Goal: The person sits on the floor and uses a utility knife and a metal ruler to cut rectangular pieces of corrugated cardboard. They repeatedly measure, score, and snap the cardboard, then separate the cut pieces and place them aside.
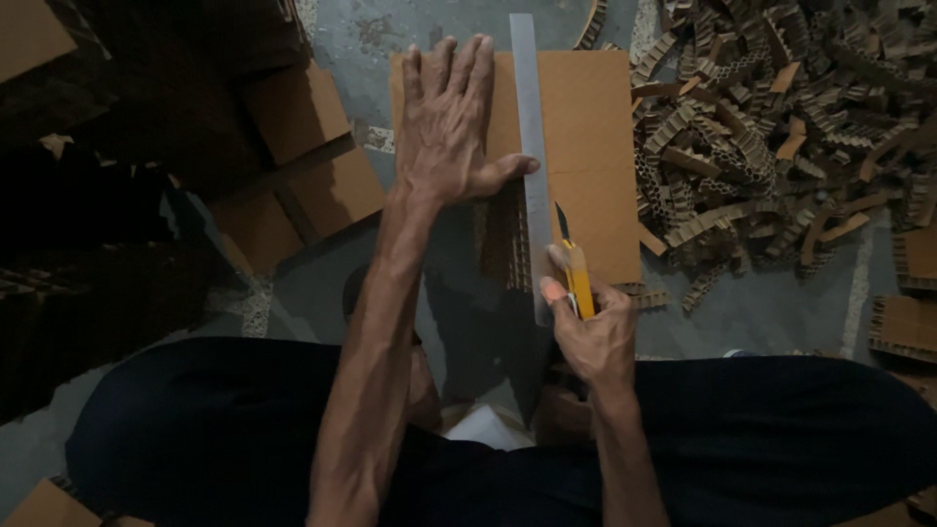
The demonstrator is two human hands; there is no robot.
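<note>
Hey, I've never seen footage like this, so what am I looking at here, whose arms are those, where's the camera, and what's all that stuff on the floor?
There is no machine here. The single picture comes from a camera worn on a person's head, looking down at their own two bare arms and their legs in dark trousers.

The left hand lies flat, fingers spread, on a flat brown cardboard sheet resting on the grey concrete floor, its thumb against a long grey metal ruler that lies along the sheet. The right hand grips a yellow utility knife, its blade tip set against the ruler's right edge.

To the right lies a heap of cut brown corrugated cardboard strips. To the left are more flat brown cardboard pieces, partly in shadow.
</note>
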